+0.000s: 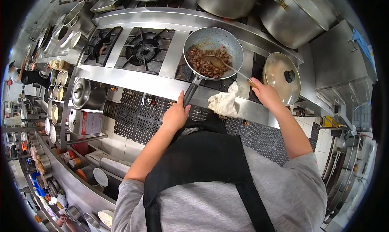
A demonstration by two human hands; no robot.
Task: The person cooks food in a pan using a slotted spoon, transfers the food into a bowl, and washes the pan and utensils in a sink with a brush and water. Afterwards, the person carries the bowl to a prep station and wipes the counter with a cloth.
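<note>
A grey speckled frying pan [233,43] sits on a burner of the steel stove, with chopped browned meat [204,65] in it. My left hand [176,113] is closed around the pan's black handle [191,91], index finger stretched along it. My right hand [266,95] grips the wooden end of a long-handled cooking spoon [239,73], whose bowl lies in the meat. Between my hands, a crumpled white cloth [224,102] rests on the stove's front ledge. Just right of my right hand lies a glass lid [282,80] with a black knob.
Two bare burners [145,51] are left of the pan. Large steel pots [293,19] stand along the back. A lidded pot [87,93] and several food containers [60,80] are at left. A black perforated mat [135,116] covers the floor. Another person [30,76] stands far left.
</note>
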